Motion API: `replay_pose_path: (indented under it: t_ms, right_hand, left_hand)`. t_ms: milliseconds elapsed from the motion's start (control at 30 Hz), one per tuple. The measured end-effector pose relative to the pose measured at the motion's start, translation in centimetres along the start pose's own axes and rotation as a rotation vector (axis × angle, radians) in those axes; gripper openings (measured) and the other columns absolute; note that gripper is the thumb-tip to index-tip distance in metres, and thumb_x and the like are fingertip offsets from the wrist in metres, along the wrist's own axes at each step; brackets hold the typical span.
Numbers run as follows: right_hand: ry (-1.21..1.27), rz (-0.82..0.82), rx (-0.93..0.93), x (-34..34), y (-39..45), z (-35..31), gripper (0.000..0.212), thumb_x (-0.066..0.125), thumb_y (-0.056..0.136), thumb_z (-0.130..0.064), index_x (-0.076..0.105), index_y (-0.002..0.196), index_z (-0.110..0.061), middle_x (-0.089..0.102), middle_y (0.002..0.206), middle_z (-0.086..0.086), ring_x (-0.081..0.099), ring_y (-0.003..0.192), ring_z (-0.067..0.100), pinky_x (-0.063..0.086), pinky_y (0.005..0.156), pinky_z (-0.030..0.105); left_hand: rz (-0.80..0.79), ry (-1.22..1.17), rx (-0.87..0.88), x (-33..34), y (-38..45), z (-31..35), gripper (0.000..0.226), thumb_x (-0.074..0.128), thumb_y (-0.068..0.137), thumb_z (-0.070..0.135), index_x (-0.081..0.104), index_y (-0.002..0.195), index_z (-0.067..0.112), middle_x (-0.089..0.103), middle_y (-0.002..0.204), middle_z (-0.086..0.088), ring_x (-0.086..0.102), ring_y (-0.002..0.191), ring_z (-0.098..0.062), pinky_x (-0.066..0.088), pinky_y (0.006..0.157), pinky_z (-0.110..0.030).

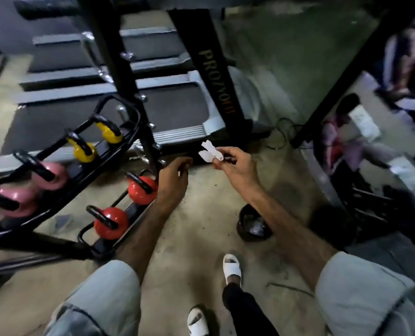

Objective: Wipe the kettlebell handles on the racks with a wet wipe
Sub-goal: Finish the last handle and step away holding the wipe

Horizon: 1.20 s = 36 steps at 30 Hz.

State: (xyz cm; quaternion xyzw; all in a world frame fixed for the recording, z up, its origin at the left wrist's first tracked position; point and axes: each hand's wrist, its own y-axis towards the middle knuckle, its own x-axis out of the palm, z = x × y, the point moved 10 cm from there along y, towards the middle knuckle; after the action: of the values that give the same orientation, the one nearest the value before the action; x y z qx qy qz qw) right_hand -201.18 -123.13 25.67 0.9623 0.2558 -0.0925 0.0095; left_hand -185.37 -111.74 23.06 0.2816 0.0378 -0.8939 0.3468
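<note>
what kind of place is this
Most likely a gym: a rack of coloured kettlebells, a row of treadmills behind it, and a concrete floor.

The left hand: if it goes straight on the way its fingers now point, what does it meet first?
Probably the black rack upright, which stands just beyond the left hand. Depth is unclear, so the fingers might pass beside it and reach the treadmill's rear edge.
</note>
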Motion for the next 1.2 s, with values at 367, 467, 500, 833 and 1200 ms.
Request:
replay_pose_path:
  t_ms: [367, 467, 500, 833, 1200]
  right_hand:
    - [-0.191, 0.443, 0.112, -16.8, -7.5, 8.6, 0.013, 0.067, 0.088, -0.023, 0.067, 0.098, -0.031, 0.068, 0.083, -0.021, 0.063, 0.078, -0.007, 0.049, 0.071, 0.014]
    - [-0.245, 0.491, 0.197, -20.2, -8.2, 14.6, 0.014, 0.062, 0.089, -0.021, 0.069, 0.098, -0.028, 0.068, 0.090, -0.009, 0.063, 0.082, 0.002, 0.053, 0.074, 0.026]
    - [-0.260, 0.504, 0.229, -21.5, -8.0, 17.3, 0.015, 0.062, 0.087, -0.017, 0.070, 0.095, -0.026, 0.066, 0.090, -0.004, 0.064, 0.082, 0.008, 0.054, 0.074, 0.031]
    - [-0.364, 0.488, 0.505, -24.3, -3.1, 43.0, 0.033, 0.054, 0.075, -0.006, 0.072, 0.081, -0.033, 0.059, 0.081, -0.007, 0.064, 0.077, 0.022, 0.055, 0.075, 0.044]
    - [-0.528, 0.345, 0.639, -20.4, 4.4, 68.9, 0.028, 0.061, 0.085, -0.013, 0.072, 0.110, -0.017, 0.071, 0.106, 0.011, 0.066, 0.096, 0.029, 0.053, 0.084, 0.033]
  left_hand:
    - [-0.334, 0.019, 0.150, 16.5, -3.9, 5.7, 0.022, 0.056, 0.089, 0.005, 0.068, 0.102, 0.017, 0.071, 0.098, 0.005, 0.067, 0.081, -0.013, 0.056, 0.076, -0.034]
    - [-0.419, 0.049, 0.171, 22.0, -5.1, 4.9, 0.022, 0.057, 0.087, 0.001, 0.069, 0.100, 0.014, 0.073, 0.096, 0.003, 0.069, 0.080, -0.016, 0.052, 0.076, -0.026]
    - [-0.453, 0.066, 0.176, 24.7, -5.3, 4.2, 0.022, 0.057, 0.087, 0.002, 0.069, 0.100, 0.014, 0.073, 0.097, 0.003, 0.069, 0.084, -0.015, 0.052, 0.078, -0.026]
    - [-0.707, 0.235, 0.086, 44.5, -4.4, -9.5, 0.031, 0.051, 0.084, 0.002, 0.068, 0.106, 0.015, 0.073, 0.103, -0.003, 0.067, 0.095, -0.024, 0.053, 0.083, -0.036]
    - [-0.917, 0.427, 0.036, 63.2, -4.7, -30.2, 0.036, 0.050, 0.083, 0.004, 0.064, 0.114, 0.018, 0.070, 0.106, -0.015, 0.063, 0.095, -0.037, 0.053, 0.081, -0.044]
